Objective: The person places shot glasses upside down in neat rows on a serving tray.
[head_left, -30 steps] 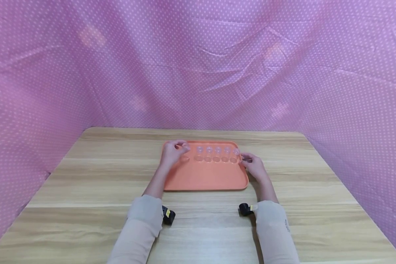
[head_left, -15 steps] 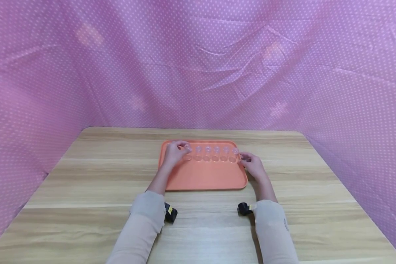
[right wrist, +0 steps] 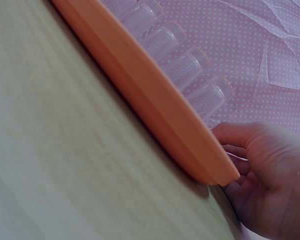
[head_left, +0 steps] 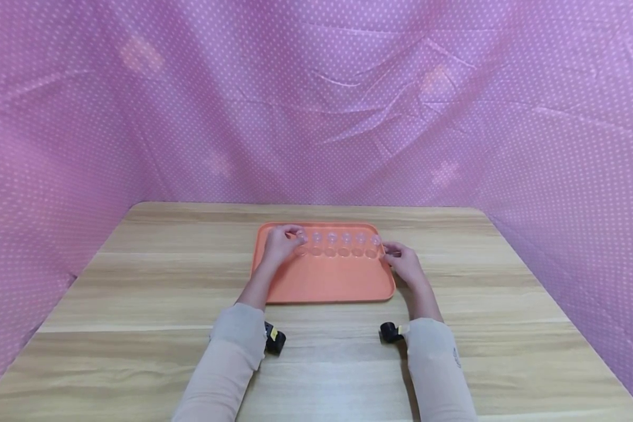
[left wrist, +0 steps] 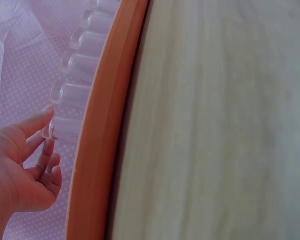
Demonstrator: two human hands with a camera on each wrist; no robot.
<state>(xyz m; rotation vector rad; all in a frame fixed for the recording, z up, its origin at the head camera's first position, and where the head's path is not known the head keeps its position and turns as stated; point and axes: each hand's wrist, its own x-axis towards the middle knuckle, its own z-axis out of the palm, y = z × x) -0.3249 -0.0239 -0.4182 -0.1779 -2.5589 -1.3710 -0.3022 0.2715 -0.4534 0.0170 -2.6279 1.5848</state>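
My left hand (head_left: pixel 279 243) pinches the leftmost of several small clear cups near its top; in the left wrist view, that hand (left wrist: pixel 20 165) has thumb and finger meeting at the cup (left wrist: pixel 65 130). The cups stand wider end down in one straight row across the back of an orange tray (head_left: pixel 327 284). My right hand (head_left: pixel 405 265) grips the tray's right rim with bent fingers, close beside the rightmost cup (head_left: pixel 373 246). In the right wrist view, the tray wall hides the fingertips of that hand (right wrist: pixel 280 170).
The tray lies on a wood-grain table (head_left: pixel 327 369). Pink dotted cloth (head_left: pixel 316 105) hangs along the table's back and sides. A small black camera (head_left: pixel 276 341) sits at the left wrist, and another black camera (head_left: pixel 389 332) at the right.
The left hand has moved slightly right with the leftmost cup, narrowing the gap to its neighbour so the row is now evenly spaced. The right hand has stayed at the rim.
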